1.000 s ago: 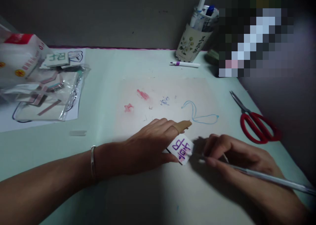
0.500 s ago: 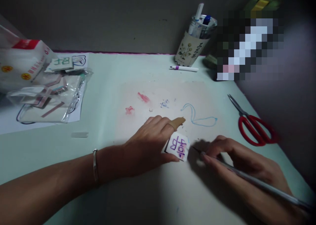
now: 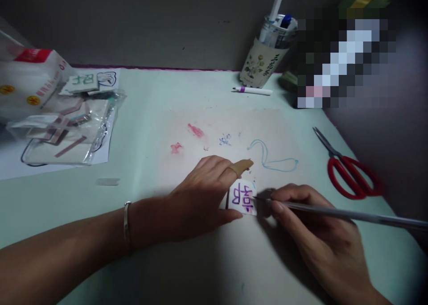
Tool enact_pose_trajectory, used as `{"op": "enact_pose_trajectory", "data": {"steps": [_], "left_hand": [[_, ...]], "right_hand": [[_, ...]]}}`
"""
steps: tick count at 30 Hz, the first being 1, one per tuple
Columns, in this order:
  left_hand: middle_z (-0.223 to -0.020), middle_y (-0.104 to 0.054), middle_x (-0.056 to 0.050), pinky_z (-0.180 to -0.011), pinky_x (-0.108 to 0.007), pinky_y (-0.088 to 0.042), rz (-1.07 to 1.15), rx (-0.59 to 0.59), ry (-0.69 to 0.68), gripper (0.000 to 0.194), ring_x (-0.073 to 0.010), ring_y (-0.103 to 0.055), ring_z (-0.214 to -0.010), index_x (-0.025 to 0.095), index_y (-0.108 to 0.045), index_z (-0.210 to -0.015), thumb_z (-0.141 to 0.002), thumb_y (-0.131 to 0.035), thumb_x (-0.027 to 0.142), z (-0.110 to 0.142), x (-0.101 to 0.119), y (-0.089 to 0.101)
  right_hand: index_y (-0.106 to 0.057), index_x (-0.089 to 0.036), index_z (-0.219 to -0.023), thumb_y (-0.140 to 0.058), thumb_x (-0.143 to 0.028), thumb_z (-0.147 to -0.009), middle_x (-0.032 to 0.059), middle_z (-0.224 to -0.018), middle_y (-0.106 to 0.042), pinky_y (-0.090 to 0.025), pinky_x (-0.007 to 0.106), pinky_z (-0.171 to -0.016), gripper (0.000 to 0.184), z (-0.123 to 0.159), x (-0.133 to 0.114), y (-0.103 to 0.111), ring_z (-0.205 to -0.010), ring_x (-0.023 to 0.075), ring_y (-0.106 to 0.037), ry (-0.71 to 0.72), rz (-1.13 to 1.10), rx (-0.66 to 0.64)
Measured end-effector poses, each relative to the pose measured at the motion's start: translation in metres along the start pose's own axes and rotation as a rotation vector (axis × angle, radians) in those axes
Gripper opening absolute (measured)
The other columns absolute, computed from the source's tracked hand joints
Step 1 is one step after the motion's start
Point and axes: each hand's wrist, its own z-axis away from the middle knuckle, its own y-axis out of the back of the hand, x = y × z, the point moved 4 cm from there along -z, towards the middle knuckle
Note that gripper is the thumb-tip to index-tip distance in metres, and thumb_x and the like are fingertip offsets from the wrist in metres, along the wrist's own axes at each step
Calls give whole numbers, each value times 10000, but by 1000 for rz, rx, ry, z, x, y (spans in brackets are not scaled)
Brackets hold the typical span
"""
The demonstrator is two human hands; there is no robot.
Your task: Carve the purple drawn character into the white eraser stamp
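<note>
Left hand (image 3: 203, 191) pinched small white block (image 3: 242, 196), purple-marked; right hand (image 3: 323, 236) grasped slim pen-like tool (image 3: 334, 211), tip at block's right side. Scissors (image 3: 335, 154) lay farther right on worktop (image 3: 133, 131).

The scene is being taken in from the person's head, with the view pointed forward and down! The table (image 3: 143, 88) is looked down upon, the wall (image 3: 133, 24) caught behind it. Framed close up are the left hand (image 3: 203, 198) and right hand (image 3: 324, 238); the left forearm (image 3: 67, 256) is cut by the left edge, and the cup (image 3: 262, 64) is seen farther off.
</note>
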Motion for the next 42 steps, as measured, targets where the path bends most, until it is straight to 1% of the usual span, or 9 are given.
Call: {"op": "enact_pose_trajectory", "data": {"steps": [2,6,11,16,21,27,30,36,42], "left_hand": [[-1196,-625,-101,-986,-448,-457,-7,-7,3,816,-280,-545,-1117,155,-366,-1459,-797,-814,319,0,0,-1],[-1193,-629,-102,-981,-443,-461,-9,-2,-7,814,-277,-549,-1108,142,-385,-1449,-794,-819,355,0,-2,-3],[-1181,-634,-99,-992,-436,-447,-11,18,-8,808,-273,-543,-1105,132,-406,-1436,-786,-823,371,0,-4,-3],[-1184,-633,-107,-988,-436,-445,-1,-11,-5,795,-275,-538,-1102,120,-414,-1432,-795,-817,371,-1,-3,-2],[-1173,-630,-93,-989,-417,-432,-6,14,-6,853,-267,-531,-1096,113,-422,-1431,-749,-861,376,0,-4,-3],[-1164,-635,-81,-981,-403,-432,-14,20,-4,864,-260,-539,-1086,120,-433,-1426,-728,-879,364,0,-3,-3],[-1161,-645,-81,-974,-409,-437,-8,17,-9,845,-262,-546,-1081,134,-426,-1431,-751,-860,384,0,-3,-3],[-1146,-645,-71,-967,-393,-430,-12,23,-5,844,-252,-551,-1069,127,-439,-1423,-738,-871,365,0,-3,-3],[-1144,-646,-73,-961,-390,-420,-5,27,-14,841,-253,-552,-1061,123,-448,-1420,-734,-873,361,0,-3,-3]], "right_hand": [[-648,-252,-893,-647,-288,-939,19,-840,-662,-509,238,-600,59,0,1,-3,-720,153,-611,20,6,-25],[-609,-254,-943,-578,-223,-978,15,-863,-646,-496,233,-630,56,1,4,-6,-771,153,-604,115,28,-98],[-582,-257,-970,-545,-174,-988,11,-872,-626,-490,266,-695,92,3,6,-9,-810,161,-607,142,-17,-154],[-577,-260,-970,-544,-153,-986,6,-889,-624,-480,262,-713,113,3,4,-10,-836,156,-601,154,1,-142],[-576,-256,-975,-538,-159,-998,10,-909,-629,-478,262,-731,106,3,4,-10,-855,150,-606,154,29,-156],[-580,-246,-986,-536,-149,-1000,11,-906,-621,-479,249,-717,108,3,5,-10,-840,139,-600,179,18,-150],[-579,-245,-980,-539,-150,-998,9,-897,-621,-479,246,-711,105,2,5,-9,-835,138,-601,182,18,-143],[-586,-246,-974,-546,-162,-988,20,-890,-639,-490,266,-679,95,3,3,-9,-827,161,-616,194,46,-133],[-581,-248,-985,-539,-154,-995,2,-900,-623,-480,247,-730,104,5,3,-8,-846,135,-609,186,33,-146]]}}
